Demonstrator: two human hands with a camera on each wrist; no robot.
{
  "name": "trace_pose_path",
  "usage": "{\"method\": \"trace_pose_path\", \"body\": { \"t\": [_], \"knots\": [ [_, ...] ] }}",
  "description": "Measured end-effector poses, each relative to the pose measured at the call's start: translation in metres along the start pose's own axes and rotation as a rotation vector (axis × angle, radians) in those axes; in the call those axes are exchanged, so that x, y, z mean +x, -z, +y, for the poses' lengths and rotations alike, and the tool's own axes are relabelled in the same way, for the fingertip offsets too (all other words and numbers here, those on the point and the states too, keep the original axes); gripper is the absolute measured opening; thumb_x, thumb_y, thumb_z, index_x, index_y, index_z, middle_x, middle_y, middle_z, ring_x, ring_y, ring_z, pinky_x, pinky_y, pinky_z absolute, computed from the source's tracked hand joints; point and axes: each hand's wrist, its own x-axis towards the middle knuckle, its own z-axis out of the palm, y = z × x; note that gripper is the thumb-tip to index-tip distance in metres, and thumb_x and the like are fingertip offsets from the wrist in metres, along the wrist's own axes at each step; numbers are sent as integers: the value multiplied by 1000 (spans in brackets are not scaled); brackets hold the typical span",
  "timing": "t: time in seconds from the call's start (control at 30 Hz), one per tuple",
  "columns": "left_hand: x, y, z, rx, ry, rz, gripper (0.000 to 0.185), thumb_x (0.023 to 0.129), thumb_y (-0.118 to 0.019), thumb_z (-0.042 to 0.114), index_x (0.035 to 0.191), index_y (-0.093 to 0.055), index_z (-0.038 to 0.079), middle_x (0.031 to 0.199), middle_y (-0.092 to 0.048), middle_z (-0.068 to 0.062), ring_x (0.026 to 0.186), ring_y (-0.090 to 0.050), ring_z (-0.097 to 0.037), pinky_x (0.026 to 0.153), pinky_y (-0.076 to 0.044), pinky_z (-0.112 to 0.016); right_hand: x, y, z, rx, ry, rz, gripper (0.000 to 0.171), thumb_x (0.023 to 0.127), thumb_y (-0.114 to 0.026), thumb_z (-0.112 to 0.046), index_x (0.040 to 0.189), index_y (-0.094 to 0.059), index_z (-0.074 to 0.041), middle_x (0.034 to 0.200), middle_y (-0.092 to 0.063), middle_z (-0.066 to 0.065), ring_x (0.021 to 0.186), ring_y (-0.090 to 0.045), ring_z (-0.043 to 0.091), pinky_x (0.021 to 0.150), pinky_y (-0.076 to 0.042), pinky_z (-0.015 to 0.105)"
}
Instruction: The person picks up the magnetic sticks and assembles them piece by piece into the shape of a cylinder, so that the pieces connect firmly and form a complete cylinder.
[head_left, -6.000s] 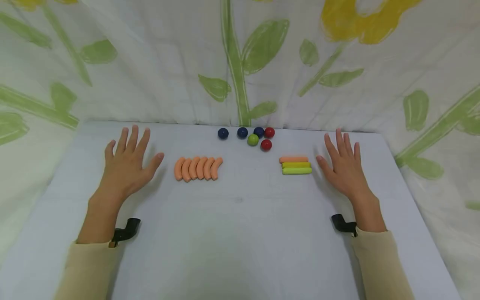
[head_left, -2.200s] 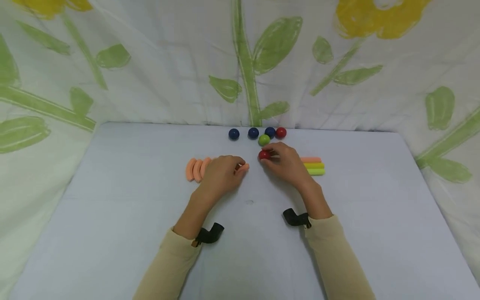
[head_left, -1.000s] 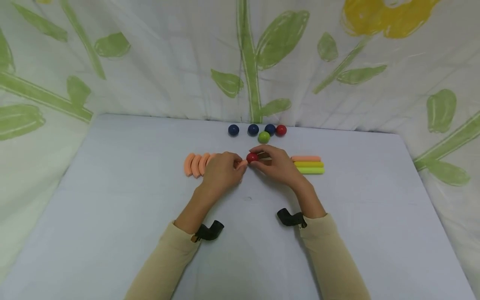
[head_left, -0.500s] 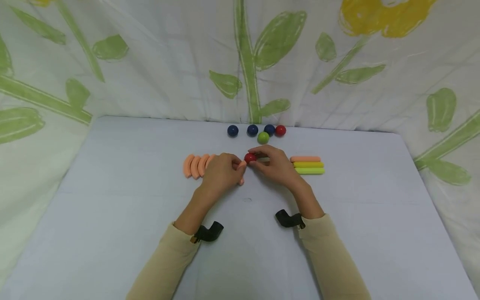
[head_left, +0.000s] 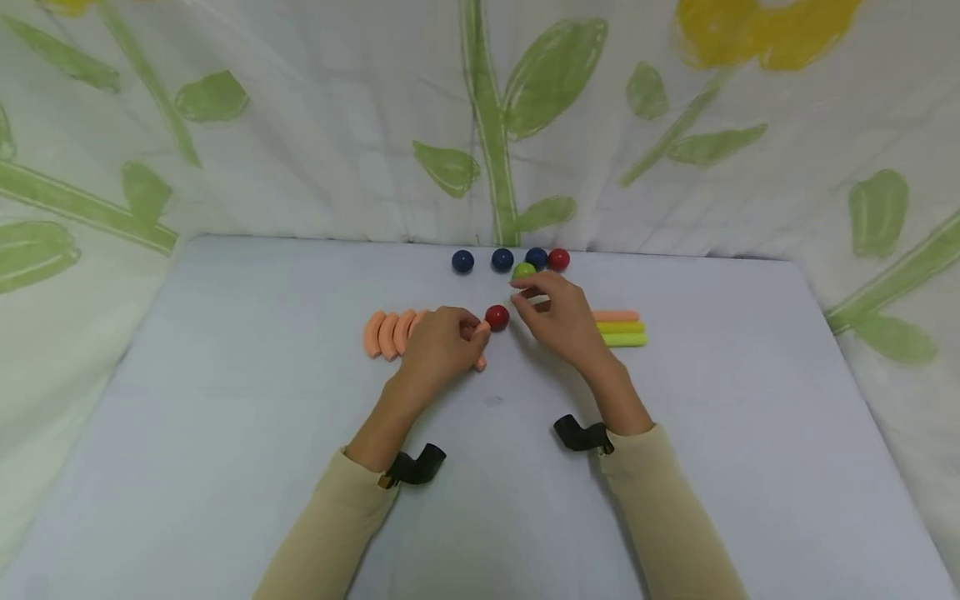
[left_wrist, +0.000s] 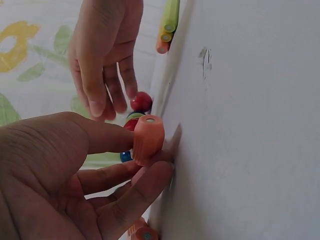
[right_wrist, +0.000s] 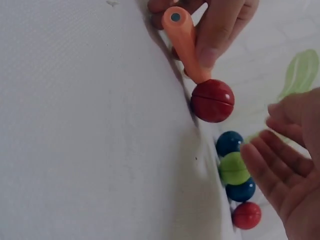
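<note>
A curved orange magnetic stick (right_wrist: pixel 182 42) is pinched between the thumb and fingers of my left hand (head_left: pixel 437 350). Against its far end sits a red ball (head_left: pixel 497 317), and the right wrist view shows the two touching. My right hand (head_left: pixel 564 323) is just right of that ball, fingers loosely bent and holding nothing. Its fingertips overlap a green ball (right_wrist: pixel 235 168) in the head view. More curved orange sticks (head_left: pixel 388 335) lie in a row, partly hidden under my left hand.
Three blue balls, one of them a blue ball (head_left: pixel 462 262) at the left, line the table's back edge beside another red ball (head_left: pixel 558 260). Straight orange, yellow and lime sticks (head_left: pixel 626 340) lie right of my right hand. A flower-painted cloth (head_left: pixel 330 125) hangs behind the table.
Both hands came in from the sides; the left picked up a curved stick and the right brought the red ball to its end. Now the right has let go and moved up and right.
</note>
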Motion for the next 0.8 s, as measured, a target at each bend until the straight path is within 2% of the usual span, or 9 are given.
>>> {"method": "trace_pose_path", "body": {
  "t": [0.1,0.2,0.3,0.5,0.63,0.8],
  "knots": [
    [0,1,2,7,8,-2,34,104,-65,31,122,-76,4,90,-79,-2,88,-70,-18,80,-56,-37,5,4,0,-41,24,77,26,101,-70,-9,124,-73,1,121,-71,18,108,-71,32,88,-64,46],
    [0,1,2,1,10,-8,35,104,-65,30,123,-75,3,90,-80,-3,90,-70,-19,82,-57,-38,12,5,0,-91,21,115,27,100,-70,-7,125,-72,3,125,-69,21,115,-67,36,92,-62,47],
    [0,1,2,-12,-4,-20,34,104,-64,31,122,-75,4,86,-80,-2,94,-71,-19,83,-57,-38,17,4,0,-186,-5,96,29,99,-71,-8,126,-72,3,132,-66,20,125,-62,35,102,-57,48],
    [-1,4,1,-26,-26,-32,32,104,-63,30,122,-75,5,78,-79,2,97,-71,-20,84,-56,-37,22,-6,1,-370,-7,-27,35,101,-70,-16,133,-71,-2,148,-62,16,140,-55,35,120,-45,49],
    [-1,5,0,-30,-31,-40,33,105,-63,30,123,-74,5,68,-77,4,96,-71,-19,83,-54,-35,20,-12,0,-432,-3,-13,36,101,-70,-16,134,-70,-1,147,-63,18,139,-56,37,120,-45,49],
    [0,4,0,-37,-18,-52,34,105,-63,30,125,-73,4,66,-76,5,97,-70,-18,84,-53,-33,17,-8,-4,-442,-71,21,36,101,-72,-15,133,-70,-1,142,-64,18,134,-56,37,114,-51,49]
  ]
}}
